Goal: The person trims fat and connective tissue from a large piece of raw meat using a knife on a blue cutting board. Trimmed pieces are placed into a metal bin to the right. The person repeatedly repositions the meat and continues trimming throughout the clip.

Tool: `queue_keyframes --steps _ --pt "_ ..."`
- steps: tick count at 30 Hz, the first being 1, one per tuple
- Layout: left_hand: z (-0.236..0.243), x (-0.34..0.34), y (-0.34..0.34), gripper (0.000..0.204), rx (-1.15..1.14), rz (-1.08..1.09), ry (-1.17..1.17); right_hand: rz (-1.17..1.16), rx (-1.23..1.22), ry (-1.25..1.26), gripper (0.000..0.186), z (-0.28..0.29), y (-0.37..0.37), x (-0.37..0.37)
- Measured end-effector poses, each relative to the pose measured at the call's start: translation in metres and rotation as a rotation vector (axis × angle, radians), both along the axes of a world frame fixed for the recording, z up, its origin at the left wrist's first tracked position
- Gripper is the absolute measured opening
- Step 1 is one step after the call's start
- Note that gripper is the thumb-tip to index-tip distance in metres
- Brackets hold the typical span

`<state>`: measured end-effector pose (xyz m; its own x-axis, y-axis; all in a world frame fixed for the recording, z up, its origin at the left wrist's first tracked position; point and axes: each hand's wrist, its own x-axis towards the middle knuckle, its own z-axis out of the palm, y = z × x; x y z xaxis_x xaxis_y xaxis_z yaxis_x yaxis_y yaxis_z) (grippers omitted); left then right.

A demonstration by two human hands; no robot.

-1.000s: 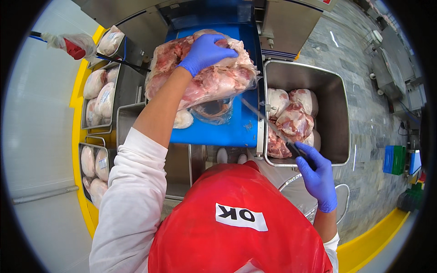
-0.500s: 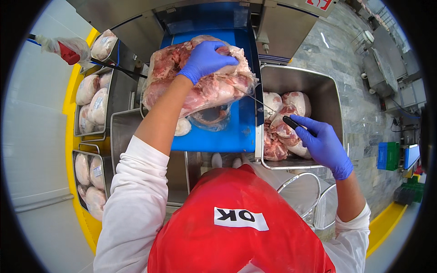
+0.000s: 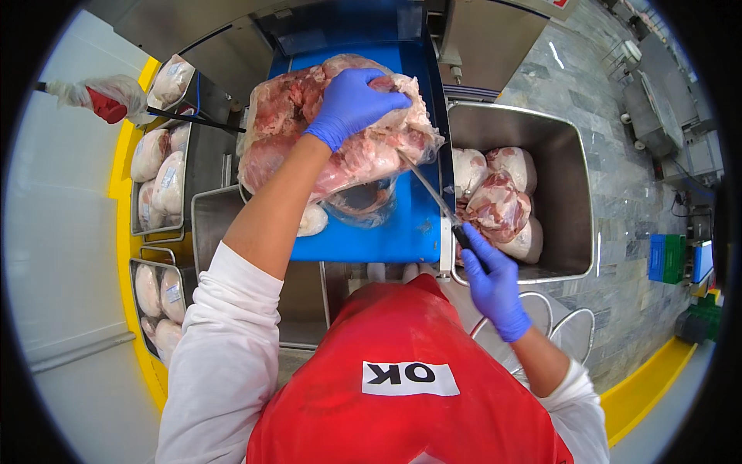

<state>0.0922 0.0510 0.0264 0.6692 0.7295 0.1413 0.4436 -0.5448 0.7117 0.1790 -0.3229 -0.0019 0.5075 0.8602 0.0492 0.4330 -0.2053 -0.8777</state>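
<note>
A large slab of raw meat in clear plastic [image 3: 278, 112] lies on the blue conveyor belt [image 3: 363, 243]. My left hand [image 3: 348, 108], in a blue glove, grips the top of the slab with bent fingers. My right hand [image 3: 491, 282], also gloved, is closed round the black handle of a long, narrow-bladed knife [image 3: 429, 185], whose tip meets the slab's lower right side. Under the front edge of the meat are loose clear plastic [image 3: 359, 201] and a small pale piece [image 3: 311, 222].
Right of the belt stands a steel bin [image 3: 556, 155] holding several meat pieces [image 3: 498, 209]. At left are racks of wrapped pieces [image 3: 158, 193], another steel bin [image 3: 212, 224] and a rod with a bagged red object [image 3: 108, 104]. Steel machinery [image 3: 479, 42] is behind the belt.
My right hand first rose and brought the blade's tip to the meat, then moved left and down, steepening the knife's angle. My left hand stays on the slab.
</note>
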Motion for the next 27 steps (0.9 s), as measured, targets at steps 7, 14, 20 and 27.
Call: queue_keyframes --steps 7,14,20,27 --pt "0.004 0.003 -0.006 0.058 -0.07 0.038 -0.09 -0.15 0.108 -0.041 0.052 -0.1 -0.009 -0.059" --pt "0.009 0.001 0.003 0.078 -0.33 -0.02 -0.125 -0.106 0.252 0.197 0.061 -0.143 0.015 -0.097" --pt "0.002 -0.003 0.014 0.054 -0.195 -0.042 -0.09 0.061 0.091 0.273 0.052 -0.075 -0.023 -0.007" --pt "0.001 -0.003 0.008 0.047 -0.076 -0.072 -0.109 0.419 -0.437 0.133 0.043 0.066 0.029 0.121"
